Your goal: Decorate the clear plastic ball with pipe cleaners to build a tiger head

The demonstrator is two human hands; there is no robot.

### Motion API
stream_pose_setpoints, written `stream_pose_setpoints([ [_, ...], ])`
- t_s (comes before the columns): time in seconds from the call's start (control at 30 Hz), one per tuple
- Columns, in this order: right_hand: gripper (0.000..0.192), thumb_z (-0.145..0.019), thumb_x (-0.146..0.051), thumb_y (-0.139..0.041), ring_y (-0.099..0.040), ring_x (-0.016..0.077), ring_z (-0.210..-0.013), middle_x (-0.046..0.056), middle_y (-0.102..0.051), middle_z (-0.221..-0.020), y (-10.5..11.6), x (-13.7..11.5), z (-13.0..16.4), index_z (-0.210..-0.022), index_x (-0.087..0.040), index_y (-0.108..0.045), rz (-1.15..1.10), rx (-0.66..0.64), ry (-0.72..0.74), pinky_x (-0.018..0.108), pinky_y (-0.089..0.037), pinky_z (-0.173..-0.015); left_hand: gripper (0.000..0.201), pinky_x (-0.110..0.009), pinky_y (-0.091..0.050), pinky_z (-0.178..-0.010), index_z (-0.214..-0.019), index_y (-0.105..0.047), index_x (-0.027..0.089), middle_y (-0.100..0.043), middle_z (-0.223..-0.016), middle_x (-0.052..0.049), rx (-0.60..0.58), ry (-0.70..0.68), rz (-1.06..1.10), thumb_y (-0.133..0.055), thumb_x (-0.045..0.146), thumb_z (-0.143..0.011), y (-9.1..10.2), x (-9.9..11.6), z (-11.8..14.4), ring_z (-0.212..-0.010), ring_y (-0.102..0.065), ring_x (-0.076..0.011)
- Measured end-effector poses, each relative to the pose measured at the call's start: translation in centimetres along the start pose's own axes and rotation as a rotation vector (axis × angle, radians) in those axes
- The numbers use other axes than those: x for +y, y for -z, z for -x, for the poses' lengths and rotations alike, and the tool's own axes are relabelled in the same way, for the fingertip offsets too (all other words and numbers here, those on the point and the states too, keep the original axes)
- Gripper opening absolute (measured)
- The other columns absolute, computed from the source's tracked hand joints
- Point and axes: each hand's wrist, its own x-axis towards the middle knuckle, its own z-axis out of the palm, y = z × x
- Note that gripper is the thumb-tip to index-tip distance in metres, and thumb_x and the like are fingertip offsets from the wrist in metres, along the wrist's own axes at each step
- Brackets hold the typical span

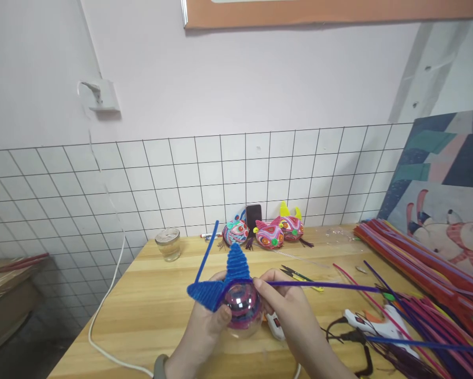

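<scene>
My left hand (208, 329) is closed around the left side of a clear plastic ball (242, 326), thumb on its front. Dark and pink coils show in the ball. Two pointed ears of coiled blue pipe cleaner stand on it, one upright ear (237, 263) and one left ear (209, 293) with a loose blue end (207, 251) sticking up. A purple pipe cleaner (323, 285) runs over the ball's top and stretches far right. My right hand (283, 301) pinches that strand at the ball's upper right edge.
Behind stand several decorated balls (270, 235), a phone (254, 216) and a lidded glass jar (168, 245). Thread snips (302, 278) lie beyond my right hand. At right are a white glue gun (382, 326), cords and loose pipe cleaners (430, 321). A white cable (102, 305) crosses the left edge.
</scene>
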Motion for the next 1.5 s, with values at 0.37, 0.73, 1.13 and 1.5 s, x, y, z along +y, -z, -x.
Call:
stream_pose_setpoints([
  [0.37, 0.037, -0.066, -0.05, -0.072, -0.035, 0.0072, -0.039, -0.01, -0.041, -0.041, -0.4, 1.1, -0.4, -0.06, -0.019, -0.053, -0.068, 0.008, -0.035, 0.02, -0.031, -0.042, 0.063, -0.041, -0.043, -0.099, -0.12, -0.059, 0.017, -0.066, -0.121, -0.011, 0.166, 0.129, 0.113, -0.028, 0.061, -0.087, 0.3, -1.2, 0.4, -0.116, -0.056, -0.0275],
  [0.73, 0.037, -0.068, -0.047, -0.073, -0.042, 0.0091, -0.048, -0.006, -0.048, -0.051, -0.6, 1.9, -0.4, -0.062, -0.018, -0.051, -0.18, -0.041, -0.095, 0.021, -0.036, -0.049, 0.061, -0.045, -0.038, -0.105, -0.121, -0.059, 0.017, -0.067, -0.12, -0.01, 0.167, 0.121, 0.102, -0.03, 0.059, -0.088, 0.7, -1.5, 0.1, -0.116, -0.056, -0.0282],
  [1.13, 0.029, -0.076, -0.038, -0.07, -0.058, 0.0133, -0.062, -0.004, -0.06, -0.068, -1.1, 1.1, 0.5, -0.077, -0.021, -0.046, -0.413, -0.141, -0.335, 0.028, -0.05, -0.058, 0.064, -0.042, -0.044, -0.1, -0.114, -0.064, 0.016, -0.069, -0.115, -0.011, 0.285, 0.124, -0.04, -0.044, 0.066, -0.078, 1.3, -1.2, 0.2, -0.112, -0.059, -0.0303],
  [1.5, 0.027, -0.077, -0.034, -0.068, -0.063, 0.0144, -0.065, -0.001, -0.066, -0.079, -1.2, 1.2, 0.5, -0.092, -0.022, -0.049, -0.466, -0.153, -0.342, 0.03, -0.052, -0.06, 0.066, -0.044, -0.035, -0.107, -0.121, -0.059, 0.018, -0.062, -0.126, -0.012, 0.096, 0.066, -0.016, -0.039, 0.065, -0.081, 1.8, -0.9, 0.1, -0.123, -0.049, -0.0312],
])
